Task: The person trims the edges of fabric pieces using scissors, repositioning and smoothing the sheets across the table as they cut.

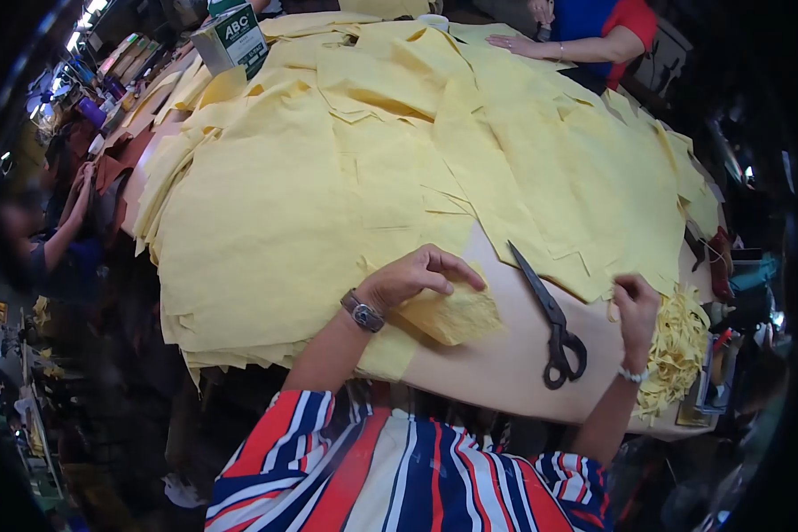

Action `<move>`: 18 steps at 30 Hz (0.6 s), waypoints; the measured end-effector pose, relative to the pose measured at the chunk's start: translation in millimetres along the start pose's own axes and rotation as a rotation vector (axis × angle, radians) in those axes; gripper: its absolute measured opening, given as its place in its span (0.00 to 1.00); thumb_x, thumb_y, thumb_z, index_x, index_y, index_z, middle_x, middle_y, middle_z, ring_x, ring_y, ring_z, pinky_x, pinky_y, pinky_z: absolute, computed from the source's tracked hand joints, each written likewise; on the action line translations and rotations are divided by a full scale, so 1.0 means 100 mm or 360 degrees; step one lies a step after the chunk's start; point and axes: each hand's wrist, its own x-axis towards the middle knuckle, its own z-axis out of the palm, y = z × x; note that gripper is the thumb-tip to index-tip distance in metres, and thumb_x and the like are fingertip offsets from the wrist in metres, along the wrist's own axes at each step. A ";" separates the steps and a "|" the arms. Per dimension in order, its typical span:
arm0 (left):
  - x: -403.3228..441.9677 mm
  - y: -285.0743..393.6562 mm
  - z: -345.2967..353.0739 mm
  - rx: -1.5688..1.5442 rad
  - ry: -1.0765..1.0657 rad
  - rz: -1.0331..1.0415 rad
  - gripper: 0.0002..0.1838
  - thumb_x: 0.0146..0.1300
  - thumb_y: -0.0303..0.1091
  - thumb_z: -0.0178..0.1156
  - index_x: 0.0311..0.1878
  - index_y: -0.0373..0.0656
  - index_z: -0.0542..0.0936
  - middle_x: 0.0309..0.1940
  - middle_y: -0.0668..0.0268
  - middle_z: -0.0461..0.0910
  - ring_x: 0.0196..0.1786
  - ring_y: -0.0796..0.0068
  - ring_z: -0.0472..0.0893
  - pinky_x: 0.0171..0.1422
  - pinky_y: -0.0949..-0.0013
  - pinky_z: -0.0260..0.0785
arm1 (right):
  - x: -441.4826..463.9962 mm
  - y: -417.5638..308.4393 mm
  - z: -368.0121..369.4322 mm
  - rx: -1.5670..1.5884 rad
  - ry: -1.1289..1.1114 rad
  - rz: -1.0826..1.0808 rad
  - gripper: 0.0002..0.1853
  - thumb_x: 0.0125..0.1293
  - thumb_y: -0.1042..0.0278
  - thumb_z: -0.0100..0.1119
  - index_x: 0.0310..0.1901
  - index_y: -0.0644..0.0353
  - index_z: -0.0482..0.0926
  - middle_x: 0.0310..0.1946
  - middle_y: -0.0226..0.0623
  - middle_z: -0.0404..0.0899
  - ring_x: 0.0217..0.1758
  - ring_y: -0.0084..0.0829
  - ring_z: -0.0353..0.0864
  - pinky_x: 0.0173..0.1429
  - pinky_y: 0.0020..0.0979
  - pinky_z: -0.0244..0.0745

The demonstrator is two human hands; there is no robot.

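My left hand (424,278), with a watch on its wrist, is curled over a small yellow leather-like piece (457,317). Thumb and index finger arch above the piece, and its lower edge is folded up; the other fingers are partly hidden. Black scissors (550,315) lie on the bare tan tabletop (505,355) between my two hands, blades slightly apart and pointing away from me. My right hand (637,309) is closed in a pinch, with a thin yellow scrap (612,310) at its fingertips. It hovers beside a heap of yellow scraps (678,350).
Large yellow sheets (266,213) lie in overlapping layers across the table. A green-and-white ABC box (230,40) stands at the far left. A co-worker's hand (516,44) rests on the far sheets; another person's arm (71,213) is at left. A blue-green item (754,273) sits at right.
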 end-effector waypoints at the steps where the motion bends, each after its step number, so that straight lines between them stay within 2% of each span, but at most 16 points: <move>1: 0.01 0.00 0.02 0.0013 -0.0010 -0.0034 0.20 0.41 0.27 0.52 0.41 0.33 0.81 0.41 0.62 0.81 0.44 0.79 0.76 0.47 0.80 0.65 | -0.11 0.12 -0.19 -0.0119 0.0088 0.0027 0.06 0.52 0.79 0.55 0.33 0.69 0.77 0.25 0.35 0.78 0.29 0.21 0.74 0.36 0.23 0.70; 4: 0.04 -0.07 0.06 0.0110 -0.0048 -0.0006 0.21 0.41 0.25 0.52 0.43 0.34 0.80 0.41 0.63 0.81 0.44 0.78 0.76 0.48 0.79 0.66 | -0.35 0.72 -0.65 -0.0368 0.0328 0.0050 0.06 0.52 0.79 0.57 0.33 0.69 0.77 0.26 0.35 0.77 0.28 0.22 0.73 0.34 0.25 0.69; 7: 0.07 -0.05 0.12 0.0265 -0.0051 0.0070 0.20 0.43 0.23 0.50 0.43 0.36 0.80 0.40 0.64 0.81 0.44 0.77 0.76 0.49 0.78 0.66 | -0.42 0.82 -0.85 -0.0953 0.0328 0.0322 0.06 0.53 0.77 0.58 0.33 0.68 0.77 0.26 0.35 0.78 0.28 0.23 0.73 0.34 0.26 0.70; 10: 0.18 0.03 0.29 0.0510 -0.0104 0.0242 0.19 0.45 0.20 0.48 0.42 0.38 0.81 0.38 0.63 0.81 0.44 0.77 0.76 0.51 0.76 0.66 | -0.34 0.62 -0.64 -0.0766 0.0360 0.0193 0.07 0.57 0.74 0.57 0.35 0.68 0.77 0.28 0.35 0.78 0.29 0.24 0.74 0.35 0.26 0.71; 12: 0.25 0.09 0.44 0.0652 -0.0181 0.0274 0.18 0.46 0.19 0.48 0.42 0.39 0.80 0.38 0.62 0.81 0.45 0.75 0.76 0.53 0.74 0.66 | -0.20 0.40 -0.20 0.0002 0.0197 -0.0022 0.09 0.62 0.71 0.52 0.39 0.67 0.76 0.29 0.35 0.77 0.31 0.23 0.74 0.36 0.25 0.70; 14: 0.28 0.15 0.60 0.0738 -0.0282 0.0209 0.17 0.48 0.19 0.50 0.42 0.40 0.80 0.39 0.61 0.80 0.47 0.72 0.77 0.55 0.71 0.66 | -0.08 -0.22 0.26 0.0093 -0.0124 -0.0065 0.11 0.66 0.69 0.48 0.42 0.67 0.75 0.30 0.35 0.76 0.33 0.22 0.74 0.37 0.23 0.70; 17: 0.20 0.18 0.65 0.1223 -0.0049 0.0893 0.16 0.51 0.21 0.55 0.45 0.42 0.79 0.43 0.60 0.78 0.50 0.66 0.76 0.57 0.68 0.65 | 0.22 -0.74 0.93 0.0374 -0.0724 -0.0175 0.13 0.66 0.64 0.48 0.42 0.67 0.75 0.32 0.34 0.76 0.34 0.21 0.74 0.38 0.22 0.70; 18: 0.14 0.25 0.53 0.1304 0.0135 0.0835 0.15 0.52 0.23 0.57 0.45 0.42 0.79 0.45 0.60 0.78 0.52 0.64 0.75 0.58 0.67 0.65 | 0.32 -0.90 1.14 0.0483 -0.0916 -0.0200 0.14 0.66 0.63 0.48 0.42 0.67 0.75 0.32 0.34 0.76 0.34 0.21 0.74 0.39 0.23 0.70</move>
